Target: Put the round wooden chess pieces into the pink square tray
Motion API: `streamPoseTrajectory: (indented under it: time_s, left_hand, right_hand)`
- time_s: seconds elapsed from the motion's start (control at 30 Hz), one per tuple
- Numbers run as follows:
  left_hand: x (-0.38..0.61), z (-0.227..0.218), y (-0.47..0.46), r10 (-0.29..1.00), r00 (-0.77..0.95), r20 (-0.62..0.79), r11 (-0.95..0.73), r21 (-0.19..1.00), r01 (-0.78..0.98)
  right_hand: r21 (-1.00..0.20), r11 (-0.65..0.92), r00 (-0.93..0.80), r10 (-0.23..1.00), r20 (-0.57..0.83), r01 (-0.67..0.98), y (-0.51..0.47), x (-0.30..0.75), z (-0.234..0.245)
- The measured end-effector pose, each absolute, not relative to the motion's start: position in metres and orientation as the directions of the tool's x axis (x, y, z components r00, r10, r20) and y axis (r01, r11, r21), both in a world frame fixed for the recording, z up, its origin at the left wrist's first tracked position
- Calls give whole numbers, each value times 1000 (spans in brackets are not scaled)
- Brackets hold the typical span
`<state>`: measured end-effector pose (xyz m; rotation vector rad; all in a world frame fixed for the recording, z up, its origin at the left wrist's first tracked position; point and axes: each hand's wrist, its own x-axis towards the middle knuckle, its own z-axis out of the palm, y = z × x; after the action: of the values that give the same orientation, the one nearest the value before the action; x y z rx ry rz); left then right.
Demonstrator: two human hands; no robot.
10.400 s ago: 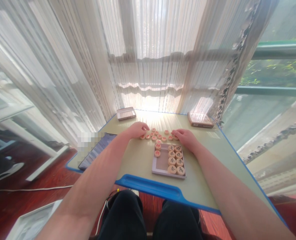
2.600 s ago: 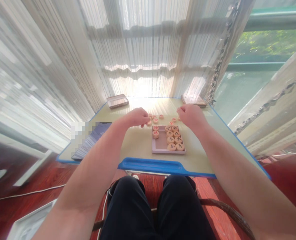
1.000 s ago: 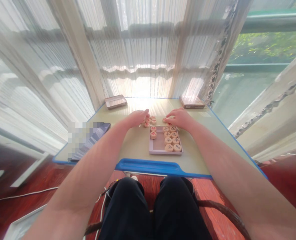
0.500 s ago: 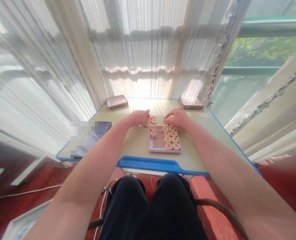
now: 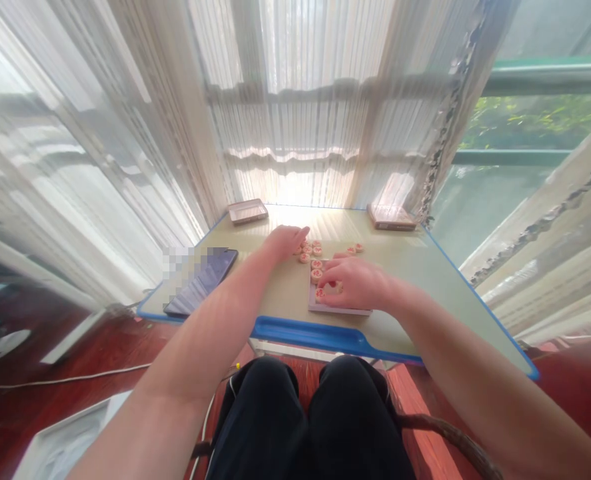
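A shallow pale tray (image 5: 325, 309) lies on the green table (image 5: 275, 293) and holds round wooden chess pieces with red or dark characters (image 5: 317, 273). My right hand (image 5: 355, 283) hovers over the tray with its fingers curled downward among the pieces, hiding most of them; a piece with red marks shows by its fingertips. My left hand (image 5: 286, 240) lies flat with fingers stretched out, beside several loose pieces (image 5: 309, 250) beyond the tray. A few more loose pieces (image 5: 354, 249) sit further right.
A dark phone or tablet (image 5: 202, 290) lies at the table's left edge. Two flat boxes stand at the back, one left (image 5: 248, 211) and one right (image 5: 392, 217). Sheer curtains hang behind. The blue table rim (image 5: 305, 331) is above my knees.
My right hand has come back from the loose pieces at the far side and now sits over the tray. The left hand has stayed by the loose pieces. The camera shifted slightly.
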<state>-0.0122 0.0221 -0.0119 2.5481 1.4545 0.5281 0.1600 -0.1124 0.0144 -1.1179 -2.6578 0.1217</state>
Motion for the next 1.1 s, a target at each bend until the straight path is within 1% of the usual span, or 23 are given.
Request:
streamPoseTrajectory:
  time_s: [0.07, 0.13, 0.27, 0.4, 0.47, 0.7, 0.9, 1.1]
  left_hand:
    - [-12, -12, 23, 850, 473, 234, -525, 294, 799]
    - [-12, -12, 23, 843, 482, 239, -535, 275, 799]
    - [-12, -12, 23, 829, 498, 255, -552, 222, 804]
    - [-11, -10, 21, 835, 497, 237, -543, 204, 815]
    - [-11, -9, 20, 836, 499, 228, -542, 202, 816]
    - [-11, -10, 21, 827, 503, 252, -552, 189, 812]
    - [-12, -13, 24, 818, 511, 265, -563, 183, 806]
    - [-10, -11, 21, 815, 519, 258, -567, 163, 808]
  right_hand:
    - [-125, 702, -671, 708, 219, 701, -111, 159, 10]
    - [-105, 697, -671, 713, 202, 709, -109, 159, 8]
    - [-99, 665, -654, 747, 123, 741, -109, 158, 7]
    - [-104, 645, -641, 764, 73, 757, -108, 157, 8]
    - [-113, 646, -641, 763, 82, 755, -108, 157, 7]
    - [-151, 679, -654, 733, 186, 718, -108, 155, 4]
    - [-162, 692, -666, 722, 191, 703, -107, 155, 4]
    - [-143, 701, -671, 712, 206, 699, -104, 156, 2]
